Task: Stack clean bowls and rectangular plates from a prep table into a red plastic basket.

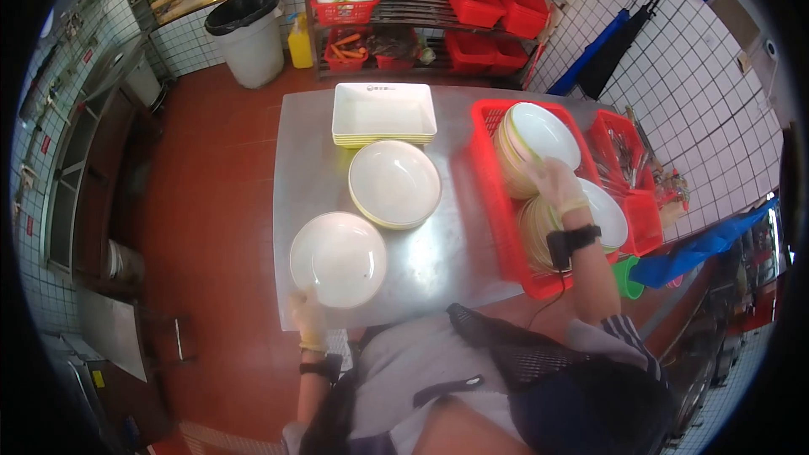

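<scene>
My left hand (308,320), in a pale glove, is at the near rim of a round white plate (339,259) on the table's front left, its fingers closed on the edge. My gloved right hand (556,185) reaches over a red basket (495,232), fingers stretched out at the rim of a stack of white plates with green edges (545,136). Under my right wrist, a second stack of plates (603,212) leans in the same basket. Behind the left plate sits a stack of round plates (395,183), overlapped by it in this view.
Rectangular white trays (383,114) are stacked at the back of the metal table (459,177). Beyond the basket, a smaller red basket (619,147) holds utensils. A shelf rack (413,10) with red bins and a lidless bin (251,46) stand behind. A green container (626,278) is at the right.
</scene>
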`<action>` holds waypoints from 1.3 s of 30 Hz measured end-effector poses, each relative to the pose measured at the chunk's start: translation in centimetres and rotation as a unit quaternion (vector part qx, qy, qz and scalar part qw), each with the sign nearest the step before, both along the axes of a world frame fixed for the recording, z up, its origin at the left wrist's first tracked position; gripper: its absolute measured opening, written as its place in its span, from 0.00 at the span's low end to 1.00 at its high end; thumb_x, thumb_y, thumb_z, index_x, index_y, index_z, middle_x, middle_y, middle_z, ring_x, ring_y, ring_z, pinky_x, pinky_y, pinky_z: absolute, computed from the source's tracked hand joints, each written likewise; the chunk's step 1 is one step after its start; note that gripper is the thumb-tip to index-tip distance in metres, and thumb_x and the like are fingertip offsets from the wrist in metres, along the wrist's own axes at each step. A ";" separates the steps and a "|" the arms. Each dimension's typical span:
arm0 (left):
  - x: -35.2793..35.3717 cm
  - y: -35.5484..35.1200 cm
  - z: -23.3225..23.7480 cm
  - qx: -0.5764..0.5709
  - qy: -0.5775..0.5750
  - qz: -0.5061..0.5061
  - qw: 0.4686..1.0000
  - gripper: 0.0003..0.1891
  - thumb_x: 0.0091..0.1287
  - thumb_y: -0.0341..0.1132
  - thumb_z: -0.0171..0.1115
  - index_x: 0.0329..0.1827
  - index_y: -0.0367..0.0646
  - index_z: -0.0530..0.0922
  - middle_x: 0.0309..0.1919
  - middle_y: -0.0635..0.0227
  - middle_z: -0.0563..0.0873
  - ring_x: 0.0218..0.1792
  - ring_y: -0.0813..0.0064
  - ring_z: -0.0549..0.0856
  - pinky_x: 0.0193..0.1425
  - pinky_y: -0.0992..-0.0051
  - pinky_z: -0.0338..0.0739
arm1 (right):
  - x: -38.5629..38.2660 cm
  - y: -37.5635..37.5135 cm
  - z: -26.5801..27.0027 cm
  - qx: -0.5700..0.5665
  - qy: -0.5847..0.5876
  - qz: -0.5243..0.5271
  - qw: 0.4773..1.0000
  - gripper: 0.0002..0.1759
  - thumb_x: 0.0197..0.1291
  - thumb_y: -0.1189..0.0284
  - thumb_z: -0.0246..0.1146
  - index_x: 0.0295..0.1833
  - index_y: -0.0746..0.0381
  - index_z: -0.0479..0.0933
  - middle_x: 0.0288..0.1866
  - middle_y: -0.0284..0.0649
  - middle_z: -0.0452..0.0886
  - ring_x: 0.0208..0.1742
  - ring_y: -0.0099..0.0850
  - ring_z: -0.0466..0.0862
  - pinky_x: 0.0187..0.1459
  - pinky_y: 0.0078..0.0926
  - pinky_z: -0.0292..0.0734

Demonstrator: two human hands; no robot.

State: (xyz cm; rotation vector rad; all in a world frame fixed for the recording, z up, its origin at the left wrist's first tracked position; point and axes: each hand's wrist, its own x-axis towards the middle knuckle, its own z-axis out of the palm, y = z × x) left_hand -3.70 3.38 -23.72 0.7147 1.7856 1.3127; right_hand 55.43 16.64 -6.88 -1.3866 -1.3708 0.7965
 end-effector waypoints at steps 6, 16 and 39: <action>-1.0 -0.7 -0.1 -0.042 -0.165 -0.018 0.985 0.18 0.74 0.39 0.60 0.60 0.37 0.72 0.45 0.66 0.80 0.44 0.76 0.78 0.48 0.70 0.77 | -10.6 -6.9 5.9 -0.187 0.366 0.038 0.911 0.23 0.76 0.66 0.54 0.69 0.68 0.72 0.65 0.53 0.80 0.65 0.46 0.82 0.66 0.39 0.77; -1.4 0.9 0.5 -0.087 -0.168 -0.111 0.976 0.24 0.67 0.30 0.53 0.66 0.34 0.72 0.54 0.56 0.83 0.52 0.61 0.86 0.56 0.62 0.85 | -20.3 -8.2 -5.1 -0.412 0.146 0.254 0.863 0.25 0.73 0.55 0.61 0.65 0.61 0.76 0.56 0.39 0.85 0.54 0.30 0.85 0.52 0.31 0.82; 8.4 -3.1 22.3 -0.109 -0.177 -0.257 0.944 0.20 0.78 0.43 0.56 0.59 0.33 0.79 0.46 0.62 0.87 0.47 0.71 0.85 0.54 0.70 0.79 | -19.4 -12.4 0.0 -0.263 0.341 0.174 0.886 0.31 0.61 0.76 0.54 0.71 0.72 0.69 0.62 0.42 0.80 0.61 0.29 0.77 0.60 0.27 0.76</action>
